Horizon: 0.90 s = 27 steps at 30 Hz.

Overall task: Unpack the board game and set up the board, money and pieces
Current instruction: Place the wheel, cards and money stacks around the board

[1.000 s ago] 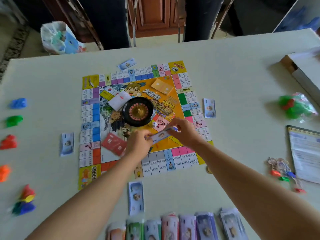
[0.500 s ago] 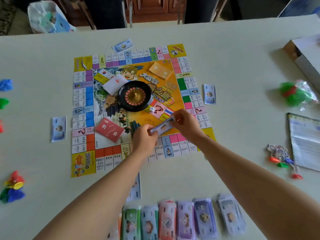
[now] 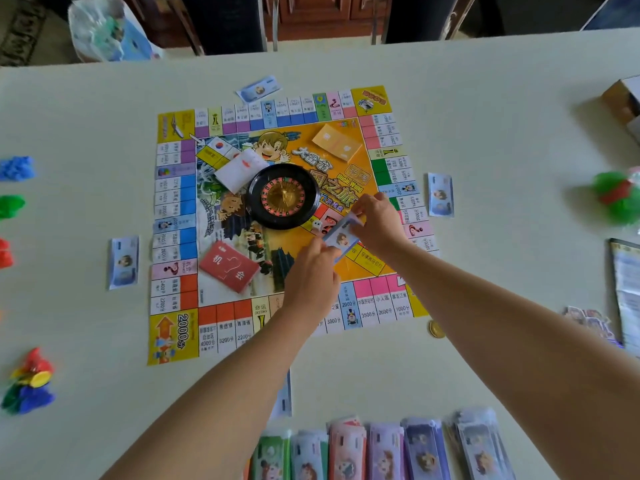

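Head view looks down on a pale table (image 3: pixel 485 133) with the game board (image 3: pixel 173 337) unfolded flat in the middle. The left hand (image 3: pixel 311 275) and right hand (image 3: pixel 379 220) are raised over the board's near right part. Each pinches one end of a pale blue banknote (image 3: pixel 341 239); whether it is one note or a thin sheaf I cannot tell. Holding it by both ends looks like a way to peel or count off a note.

One similar note lies just outside each side of the board: left (image 3: pixel 124 262), right (image 3: pixel 440 195), far (image 3: pixel 259 89), and near (image 3: pixel 284 396), half hidden by the left forearm. That spread suggests money is being dealt to four player places.

A roulette wheel (image 3: pixel 283 196) sits on the board's centre, with a white die (image 3: pixel 317 225) just beside it. A red card deck (image 3: pixel 229 266) and an orange card deck (image 3: pixel 337 142) lie on the board's inner area. Sorted money stacks (image 3: pixel 381 452) line the near edge, probably as the bank. Blue (image 3: pixel 17 168), green (image 3: pixel 12 206) and red (image 3: pixel 5 252) piles of pieces are kept apart along the left edge.

The board looks set; the money share-out seems unfinished.
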Each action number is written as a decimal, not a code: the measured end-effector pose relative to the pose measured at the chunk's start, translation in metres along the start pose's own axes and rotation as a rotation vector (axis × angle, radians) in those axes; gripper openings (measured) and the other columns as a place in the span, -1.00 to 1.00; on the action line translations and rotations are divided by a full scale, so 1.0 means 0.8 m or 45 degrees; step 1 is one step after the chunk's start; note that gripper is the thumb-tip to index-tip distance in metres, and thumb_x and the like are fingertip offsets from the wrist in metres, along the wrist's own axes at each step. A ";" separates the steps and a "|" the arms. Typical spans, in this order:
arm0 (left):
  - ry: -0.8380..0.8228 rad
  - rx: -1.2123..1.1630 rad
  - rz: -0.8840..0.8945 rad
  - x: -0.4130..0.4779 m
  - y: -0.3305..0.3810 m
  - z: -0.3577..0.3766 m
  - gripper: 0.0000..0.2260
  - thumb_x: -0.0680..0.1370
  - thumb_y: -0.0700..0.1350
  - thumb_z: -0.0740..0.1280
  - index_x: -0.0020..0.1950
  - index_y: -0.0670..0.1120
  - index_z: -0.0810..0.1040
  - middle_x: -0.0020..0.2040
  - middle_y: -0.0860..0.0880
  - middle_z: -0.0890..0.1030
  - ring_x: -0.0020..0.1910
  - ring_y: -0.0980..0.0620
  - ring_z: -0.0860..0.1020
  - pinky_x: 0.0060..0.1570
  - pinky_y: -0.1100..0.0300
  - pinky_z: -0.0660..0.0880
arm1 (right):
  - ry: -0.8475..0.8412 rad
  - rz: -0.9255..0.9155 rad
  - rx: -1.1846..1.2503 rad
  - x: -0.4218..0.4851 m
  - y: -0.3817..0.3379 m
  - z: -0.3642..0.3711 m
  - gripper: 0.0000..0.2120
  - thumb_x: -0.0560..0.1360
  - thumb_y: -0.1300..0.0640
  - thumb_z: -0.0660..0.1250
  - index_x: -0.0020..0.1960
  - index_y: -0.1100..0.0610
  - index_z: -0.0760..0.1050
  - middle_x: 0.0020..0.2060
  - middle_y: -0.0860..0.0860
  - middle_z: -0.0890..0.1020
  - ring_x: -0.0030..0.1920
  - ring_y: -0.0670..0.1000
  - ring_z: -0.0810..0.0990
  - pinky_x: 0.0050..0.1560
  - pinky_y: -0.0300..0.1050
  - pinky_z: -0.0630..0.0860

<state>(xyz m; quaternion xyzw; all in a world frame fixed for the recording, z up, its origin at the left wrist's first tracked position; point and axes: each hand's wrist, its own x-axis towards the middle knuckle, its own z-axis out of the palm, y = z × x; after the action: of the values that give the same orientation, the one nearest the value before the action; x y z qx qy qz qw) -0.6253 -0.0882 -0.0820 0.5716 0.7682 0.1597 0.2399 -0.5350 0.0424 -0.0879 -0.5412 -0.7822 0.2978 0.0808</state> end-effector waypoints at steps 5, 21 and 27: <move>-0.019 0.022 -0.019 0.004 -0.005 -0.005 -0.67 0.57 -0.23 0.27 0.33 -0.06 0.51 0.37 -0.05 0.39 0.30 -0.03 0.38 0.17 0.10 0.45 | 0.080 -0.176 -0.049 -0.022 0.007 0.011 -0.88 0.44 0.28 0.37 -0.03 0.20 0.52 -0.02 0.11 0.51 -0.15 0.13 0.53 -0.22 -0.01 0.51; -0.012 -0.198 -0.195 -0.159 -0.135 -0.088 -0.88 0.56 -0.20 0.30 -0.06 -0.02 0.61 -0.07 0.06 0.62 -0.17 0.14 0.55 -0.16 0.22 0.54 | -0.129 -0.412 0.083 -0.138 -0.105 0.048 -0.86 0.48 0.26 0.29 -0.04 0.15 0.61 -0.17 0.04 0.66 -0.23 0.01 0.57 -0.25 -0.13 0.49; -0.187 -0.042 -0.245 -0.275 -0.184 -0.078 -0.88 0.48 -0.19 0.30 -0.08 0.01 0.58 -0.10 0.07 0.63 -0.24 0.05 0.53 -0.10 0.13 0.52 | -0.513 -0.398 0.044 -0.261 -0.156 0.106 -0.89 0.46 0.17 0.35 -0.01 0.11 0.55 -0.26 -0.08 0.56 -0.27 -0.08 0.51 -0.24 -0.23 0.47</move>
<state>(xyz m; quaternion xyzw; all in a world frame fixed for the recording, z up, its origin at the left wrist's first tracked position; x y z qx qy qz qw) -0.7270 -0.3397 -0.0658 0.5015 0.7971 0.1062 0.3190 -0.5892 -0.2063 -0.0465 -0.3419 -0.8515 0.3969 -0.0224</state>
